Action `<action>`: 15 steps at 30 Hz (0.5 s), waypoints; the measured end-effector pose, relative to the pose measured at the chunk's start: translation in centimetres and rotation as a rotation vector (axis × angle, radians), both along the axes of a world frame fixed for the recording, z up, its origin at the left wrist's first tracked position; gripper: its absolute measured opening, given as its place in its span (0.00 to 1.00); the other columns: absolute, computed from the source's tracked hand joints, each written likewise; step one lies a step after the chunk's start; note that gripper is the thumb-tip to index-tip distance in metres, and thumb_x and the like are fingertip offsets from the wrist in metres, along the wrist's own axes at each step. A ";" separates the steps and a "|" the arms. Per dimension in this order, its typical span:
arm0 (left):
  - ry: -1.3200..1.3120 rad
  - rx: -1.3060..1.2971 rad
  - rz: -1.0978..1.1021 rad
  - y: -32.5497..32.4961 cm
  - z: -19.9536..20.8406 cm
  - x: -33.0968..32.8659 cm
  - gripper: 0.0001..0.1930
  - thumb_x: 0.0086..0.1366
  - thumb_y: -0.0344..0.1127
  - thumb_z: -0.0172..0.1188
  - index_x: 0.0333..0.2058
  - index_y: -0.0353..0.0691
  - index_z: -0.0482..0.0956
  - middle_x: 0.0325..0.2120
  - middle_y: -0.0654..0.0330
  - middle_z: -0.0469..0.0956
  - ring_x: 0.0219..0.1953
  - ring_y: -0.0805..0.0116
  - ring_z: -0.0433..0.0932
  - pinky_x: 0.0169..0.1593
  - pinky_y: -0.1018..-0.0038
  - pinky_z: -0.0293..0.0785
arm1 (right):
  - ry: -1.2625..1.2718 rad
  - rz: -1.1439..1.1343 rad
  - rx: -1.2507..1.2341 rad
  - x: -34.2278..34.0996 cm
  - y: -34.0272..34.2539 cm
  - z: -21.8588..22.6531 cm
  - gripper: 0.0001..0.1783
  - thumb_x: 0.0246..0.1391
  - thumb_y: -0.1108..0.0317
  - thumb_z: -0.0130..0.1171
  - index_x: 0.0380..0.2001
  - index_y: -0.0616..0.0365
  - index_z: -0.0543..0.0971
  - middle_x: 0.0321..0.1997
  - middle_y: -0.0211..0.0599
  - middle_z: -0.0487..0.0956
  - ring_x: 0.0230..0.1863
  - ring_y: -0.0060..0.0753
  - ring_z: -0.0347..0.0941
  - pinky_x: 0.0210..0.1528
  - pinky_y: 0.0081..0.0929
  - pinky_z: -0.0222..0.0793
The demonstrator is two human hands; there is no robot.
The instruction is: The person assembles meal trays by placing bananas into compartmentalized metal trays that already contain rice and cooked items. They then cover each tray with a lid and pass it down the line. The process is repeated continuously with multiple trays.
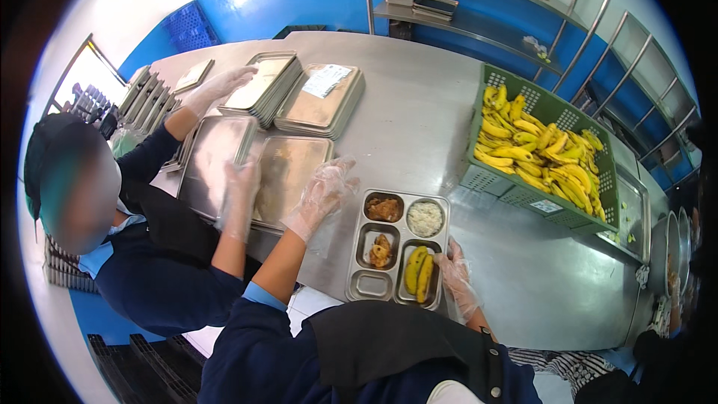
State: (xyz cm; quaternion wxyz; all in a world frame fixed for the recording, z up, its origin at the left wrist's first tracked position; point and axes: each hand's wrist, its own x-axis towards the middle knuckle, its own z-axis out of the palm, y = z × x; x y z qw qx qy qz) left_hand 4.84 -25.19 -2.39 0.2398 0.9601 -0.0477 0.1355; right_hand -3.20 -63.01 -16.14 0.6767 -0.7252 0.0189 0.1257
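Observation:
A metal compartment tray (384, 198) lies before me on the steel table. Its compartments hold white rice (425, 218), a brown stewed food (383, 209), a browned piece of food (381, 251) and two bananas (418, 274); the lower left one looks bare. My right hand (458, 282), in a clear plastic glove, grips the tray's right edge beside the bananas. To the tray's upper left is my left hand (323, 196), also gloved, fingers apart and holding nothing I can see. It hovers over or touches the edge of a flat metal lid (290, 167); which, I cannot tell.
A green crate (516, 188) full of bananas (550, 153) stands on the right. Stacks of metal lids (318, 105) sit at the back left. A gloved co-worker (161, 232) reaches over them from the left. Steel shelves (479, 22) line the back wall.

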 end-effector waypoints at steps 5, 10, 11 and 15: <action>0.013 -0.709 -0.064 3.8 1.0 3.2 0.24 0.71 0.41 0.61 0.62 0.38 0.74 0.48 0.45 0.84 0.49 0.51 0.84 0.55 0.54 0.81 | -0.196 -0.135 -0.486 0.6 2.2 1.5 0.24 0.69 0.60 0.59 0.62 0.62 0.78 0.58 0.55 0.81 0.55 0.54 0.79 0.58 0.42 0.75; -0.247 -0.130 -0.038 -0.7 6.8 12.3 0.21 0.71 0.37 0.62 0.61 0.40 0.76 0.48 0.47 0.84 0.45 0.52 0.85 0.50 0.58 0.83 | -0.605 -0.103 -0.834 0.1 2.8 1.1 0.12 0.70 0.67 0.55 0.50 0.57 0.82 0.42 0.52 0.81 0.42 0.60 0.78 0.46 0.51 0.75; -0.521 -0.044 -0.073 -1.0 7.8 14.4 0.15 0.71 0.38 0.61 0.54 0.41 0.77 0.42 0.49 0.82 0.42 0.55 0.83 0.44 0.61 0.81 | -0.615 -0.101 -0.882 0.0 3.1 1.1 0.11 0.69 0.67 0.56 0.50 0.57 0.82 0.41 0.52 0.80 0.41 0.60 0.77 0.45 0.51 0.74; -0.798 -0.184 -0.138 5.5 9.6 25.7 0.10 0.72 0.41 0.57 0.45 0.45 0.82 0.38 0.57 0.81 0.44 0.61 0.82 0.46 0.65 0.81 | -0.640 -0.118 -0.980 0.5 3.7 1.3 0.10 0.65 0.71 0.57 0.48 0.56 0.82 0.40 0.49 0.79 0.43 0.59 0.77 0.47 0.50 0.74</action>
